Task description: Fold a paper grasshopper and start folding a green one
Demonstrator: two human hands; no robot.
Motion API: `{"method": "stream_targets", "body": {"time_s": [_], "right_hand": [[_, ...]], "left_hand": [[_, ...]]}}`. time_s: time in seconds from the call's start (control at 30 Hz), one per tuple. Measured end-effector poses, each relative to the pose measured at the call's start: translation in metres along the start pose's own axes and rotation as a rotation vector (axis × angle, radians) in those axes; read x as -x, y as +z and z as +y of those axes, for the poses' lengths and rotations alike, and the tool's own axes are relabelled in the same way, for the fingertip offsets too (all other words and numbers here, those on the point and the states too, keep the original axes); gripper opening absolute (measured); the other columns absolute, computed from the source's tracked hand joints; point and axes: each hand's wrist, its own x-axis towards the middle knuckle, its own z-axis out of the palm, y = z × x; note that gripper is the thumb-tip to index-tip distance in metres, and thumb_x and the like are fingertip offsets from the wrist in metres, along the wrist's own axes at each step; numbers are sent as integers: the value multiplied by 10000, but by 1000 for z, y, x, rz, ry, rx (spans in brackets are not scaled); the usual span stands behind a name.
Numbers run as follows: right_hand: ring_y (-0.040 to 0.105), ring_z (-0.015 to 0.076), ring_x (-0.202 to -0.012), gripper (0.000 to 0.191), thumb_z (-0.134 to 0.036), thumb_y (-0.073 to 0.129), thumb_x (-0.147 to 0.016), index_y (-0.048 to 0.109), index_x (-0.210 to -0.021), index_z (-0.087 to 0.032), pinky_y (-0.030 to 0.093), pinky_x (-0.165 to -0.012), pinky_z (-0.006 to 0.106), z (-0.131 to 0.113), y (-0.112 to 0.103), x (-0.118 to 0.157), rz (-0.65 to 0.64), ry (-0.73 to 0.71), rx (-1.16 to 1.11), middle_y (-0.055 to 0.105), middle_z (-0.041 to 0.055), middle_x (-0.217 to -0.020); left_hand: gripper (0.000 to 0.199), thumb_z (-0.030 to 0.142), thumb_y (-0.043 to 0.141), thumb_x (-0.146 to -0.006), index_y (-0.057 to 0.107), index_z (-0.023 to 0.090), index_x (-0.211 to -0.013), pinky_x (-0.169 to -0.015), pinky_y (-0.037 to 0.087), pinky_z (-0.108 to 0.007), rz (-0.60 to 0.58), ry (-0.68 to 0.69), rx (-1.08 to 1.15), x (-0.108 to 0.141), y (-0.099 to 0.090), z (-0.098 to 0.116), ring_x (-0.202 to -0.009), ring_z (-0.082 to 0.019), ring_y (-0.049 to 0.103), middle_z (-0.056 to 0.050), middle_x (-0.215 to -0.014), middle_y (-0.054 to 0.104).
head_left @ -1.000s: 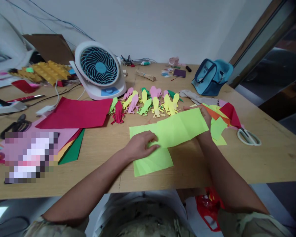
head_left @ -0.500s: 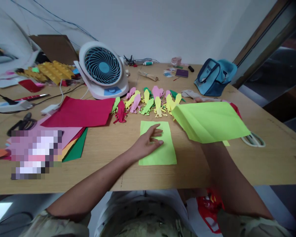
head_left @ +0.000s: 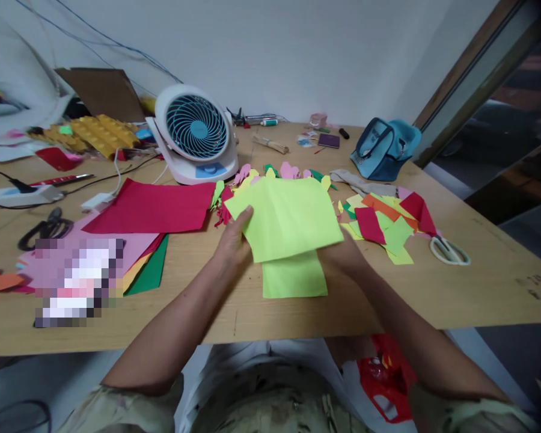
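A lime-green sheet (head_left: 288,219), paper or thin felt, is held up over the table between my two hands. My left hand (head_left: 235,240) pinches its left edge, thumb on top and fingers underneath. At the right edge, my right hand (head_left: 345,252) grips from below, its fingers mostly covered by the sheet. Under it a smaller lime-green piece (head_left: 294,276) lies flat on the table, its upper part hidden. Just behind the raised sheet, small cut-out figures in pink (head_left: 290,170), yellow, green and red are partly covered.
Left are a red sheet (head_left: 155,207), stacked coloured sheets (head_left: 151,267), black scissors (head_left: 45,228) and a blurred-out object (head_left: 81,282). A fan (head_left: 196,129) stands behind. Right are coloured scraps (head_left: 394,231), white-handled scissors (head_left: 451,251) and a blue bag (head_left: 385,147). The table's front edge (head_left: 234,343) is near me.
The large lime-green sheet has moved left from above the scraps to over the smaller piece. My left hand has left the smaller piece and taken hold of the large sheet.
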Motion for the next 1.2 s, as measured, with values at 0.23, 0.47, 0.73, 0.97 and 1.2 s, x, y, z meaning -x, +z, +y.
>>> {"method": "stream_targets", "body": {"time_s": [0.23, 0.47, 0.73, 0.97, 1.2], "right_hand": [[509, 338, -1335, 509, -394, 603, -927, 546, -1381, -171, 420, -1079, 579, -12, 5, 77, -409, -186, 482, 573, 174, -1428], [658, 224, -1013, 236, -118, 525, -938, 672, -1110, -186, 543, -900, 402, -9, -20, 88, -158, -431, 447, 732, 106, -1080], [659, 264, -1045, 213, -136, 553, -907, 692, -1049, -214, 524, -905, 450, 49, -117, 47, 223, -391, 718, 737, 120, -1118], [685, 270, -993, 252, -172, 506, -882, 724, -1007, -192, 532, -895, 441, 114, -168, 24, 457, -210, 815, 757, 106, -1048], [672, 264, -1106, 381, -102, 435, -857, 713, -1096, -206, 468, -1005, 448, 111, -200, 15, 760, -204, 787, 734, 151, -1141]], "left_hand": [[481, 427, 598, -917, 534, 209, -1340, -1079, 520, -514, 2, 47, -3, -15, -16, 16, -1371, -328, 504, -111, -1457, 559], [459, 376, 674, -852, 600, 216, -1276, -1071, 536, -474, 107, -34, 57, -15, -14, 14, -1362, -323, 516, -101, -1435, 581], [299, 197, 726, -806, 683, 182, -1101, -1049, 558, -367, 152, -148, 268, -9, -9, 20, -1169, -276, 674, -73, -1089, 768], [302, 140, 723, -791, 697, 176, -1090, -1012, 579, -402, 145, -174, 214, -8, -8, 19, -1044, -269, 730, -70, -1008, 785], [276, 189, 762, -758, 700, 167, -1026, -1024, 566, -439, 143, -220, 107, -9, -11, 12, -1087, -305, 711, -94, -964, 784]]}}
